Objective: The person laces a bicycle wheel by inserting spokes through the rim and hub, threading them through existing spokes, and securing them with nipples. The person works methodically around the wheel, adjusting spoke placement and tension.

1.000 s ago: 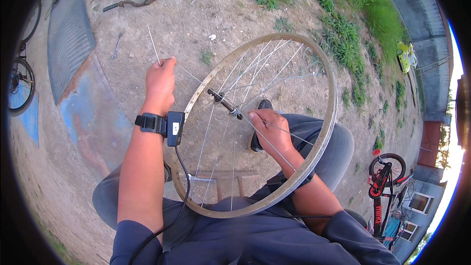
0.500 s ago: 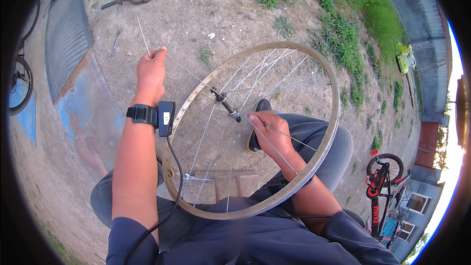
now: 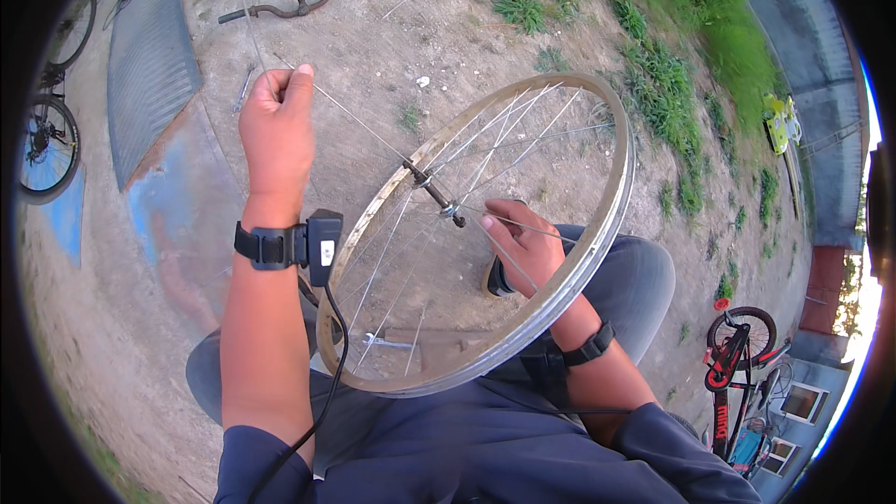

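A bare bicycle wheel, its rim (image 3: pixel 627 161) worn and metallic, is tilted above my lap. Its dark-axled hub (image 3: pixel 432 192) carries several thin spokes. Beyond the rim's left side, my left hand (image 3: pixel 278 135) is closed, pinching a thin spoke (image 3: pixel 359 121) that runs to the hub. Another thin spoke (image 3: pixel 250 28) sticks up from the same fingers. Inside the wheel, beside the hub, my right hand (image 3: pixel 527 245) has thumb and fingers bent around a spoke (image 3: pixel 509 254); part of the palm lies behind spokes and rim.
A wrench (image 3: pixel 387 343) rests below the wheel, and another wrench (image 3: pixel 245 89) lies on the dirt past my left hand. Rusty handlebars (image 3: pixel 303 9) and a loose spoke (image 3: pixel 408 0) lie farther off. Bicycles stand on both sides. A cable (image 3: pixel 343 336) hangs from my left wrist.
The wheel has tipped, and its rim looks narrower. My left hand has risen slightly, its spoke now leaning more to the left. My right hand has shifted a little right and down beside the hub.
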The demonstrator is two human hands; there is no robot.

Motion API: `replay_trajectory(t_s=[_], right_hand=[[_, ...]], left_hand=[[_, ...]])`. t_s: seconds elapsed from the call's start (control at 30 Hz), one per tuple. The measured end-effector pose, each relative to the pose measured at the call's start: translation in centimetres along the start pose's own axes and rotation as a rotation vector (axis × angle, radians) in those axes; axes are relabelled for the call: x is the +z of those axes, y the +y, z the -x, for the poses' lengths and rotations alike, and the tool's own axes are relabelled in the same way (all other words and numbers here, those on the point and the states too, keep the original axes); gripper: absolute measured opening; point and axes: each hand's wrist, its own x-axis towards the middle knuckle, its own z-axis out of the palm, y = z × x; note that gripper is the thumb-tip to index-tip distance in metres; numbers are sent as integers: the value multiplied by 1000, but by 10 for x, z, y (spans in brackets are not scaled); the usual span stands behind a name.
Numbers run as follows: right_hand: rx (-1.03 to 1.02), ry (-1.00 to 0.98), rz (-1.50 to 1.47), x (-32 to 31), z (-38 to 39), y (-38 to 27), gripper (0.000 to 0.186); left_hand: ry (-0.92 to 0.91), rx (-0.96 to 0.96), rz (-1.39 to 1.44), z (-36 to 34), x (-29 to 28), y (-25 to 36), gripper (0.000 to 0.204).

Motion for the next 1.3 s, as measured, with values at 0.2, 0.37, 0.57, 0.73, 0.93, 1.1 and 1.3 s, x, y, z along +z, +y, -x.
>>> replay_trajectory(t_s=[0.2,0.37,0.57,0.73,0.93,1.1,1.3], right_hand=[[138,-325,-782,-46,46,-38,57],[37,-412,-1107,-61,68,-76,68],[-28,-375,-780,-43,64,-106,61],[-49,-308,-699,-45,36,-117,46],[-99,-241,-620,-52,-4,-133,43],[-94,-204,-428,-45,7,-134,54],[-59,-249,-430,-37,33,-131,51]], left_hand=[[-122,289,-65,53,-1,53,23],[-190,368,-92,75,-10,68,22],[-239,460,-149,87,-22,72,18],[-285,550,-224,98,-50,70,13],[-309,596,-209,112,-62,55,11],[-330,637,-160,127,-66,47,14],[-373,615,-57,135,-64,45,13]])
